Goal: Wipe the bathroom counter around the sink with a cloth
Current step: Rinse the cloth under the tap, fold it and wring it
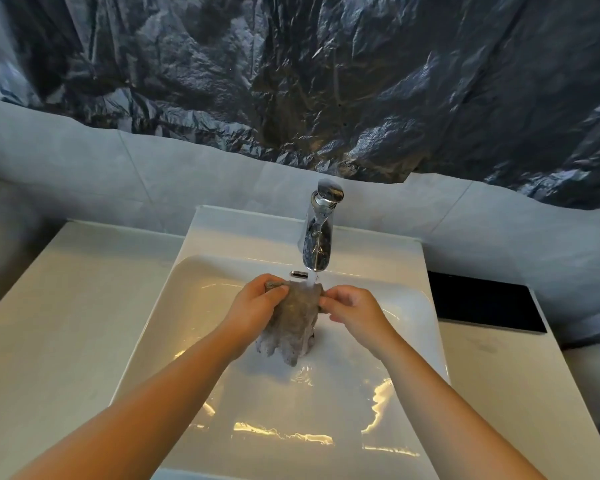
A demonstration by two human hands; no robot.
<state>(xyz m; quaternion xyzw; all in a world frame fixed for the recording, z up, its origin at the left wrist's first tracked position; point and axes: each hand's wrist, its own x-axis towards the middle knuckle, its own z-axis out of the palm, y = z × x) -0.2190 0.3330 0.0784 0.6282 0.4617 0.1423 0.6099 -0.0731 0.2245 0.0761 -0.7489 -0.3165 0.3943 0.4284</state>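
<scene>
A grey cloth [293, 323] hangs over the white sink [194, 306], its upper edge under the water that runs from the chrome tap [317, 233]. My left hand [257, 303] grips the cloth's top left corner. My right hand [354, 306] pinches the top right edge. The cloth's lower part droops wet into the basin, and water pools on the sink floor. The pale counter [66, 306] lies to the left and right of the sink.
A black flat mat [482, 303] lies on the counter at the right. Dark crinkled plastic sheeting [309, 81] covers the wall above the grey tiles. A chrome overflow slot [298, 274] sits on the basin's back wall.
</scene>
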